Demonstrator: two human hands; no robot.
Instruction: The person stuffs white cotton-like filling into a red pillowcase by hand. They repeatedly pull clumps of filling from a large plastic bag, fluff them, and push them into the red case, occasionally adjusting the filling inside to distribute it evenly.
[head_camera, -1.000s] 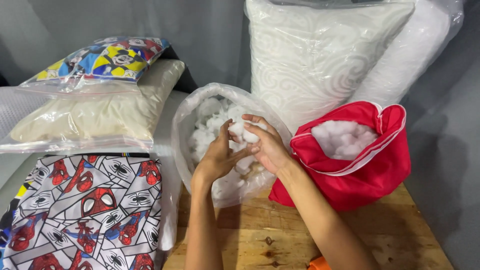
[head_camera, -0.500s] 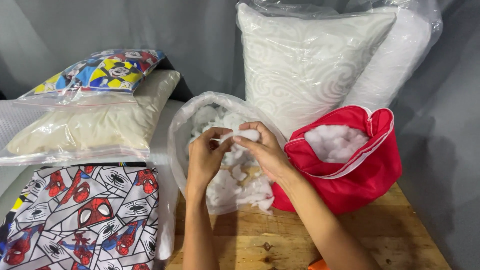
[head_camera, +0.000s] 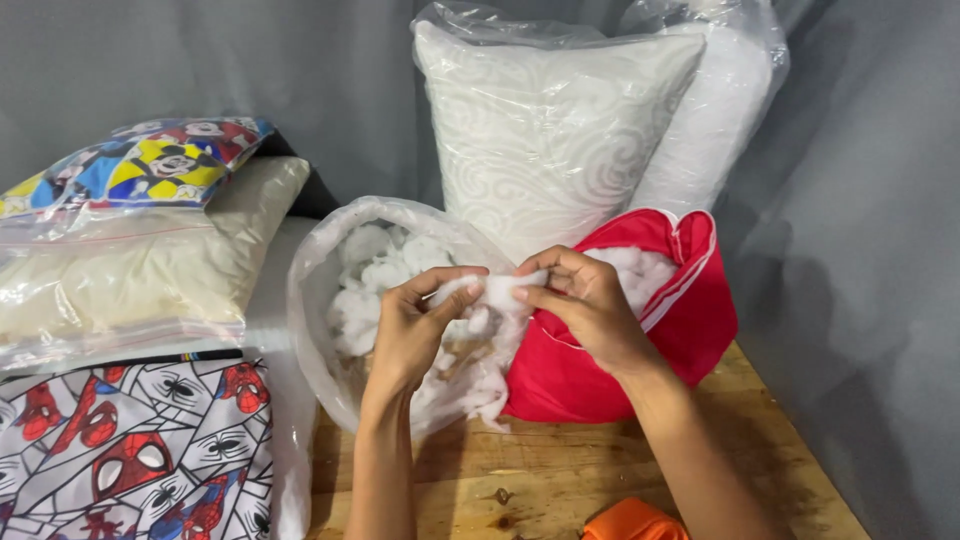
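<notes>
Both hands pinch one tuft of white stuffing (head_camera: 497, 291), stretched crosswise between them: left hand (head_camera: 410, 335) beside the clear plastic bag (head_camera: 320, 300), right hand (head_camera: 590, 305) against the red cover (head_camera: 690, 320), near the bench's (head_camera: 560, 470) back edge.

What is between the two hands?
A tuft of white stuffing, pinched at each end by the left hand and right hand, above the clear bag. The head view shows it.

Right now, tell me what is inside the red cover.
White fibre stuffing shows at the open top of the red cover. How far down it fills cannot be seen; the red fabric hides that.
</notes>
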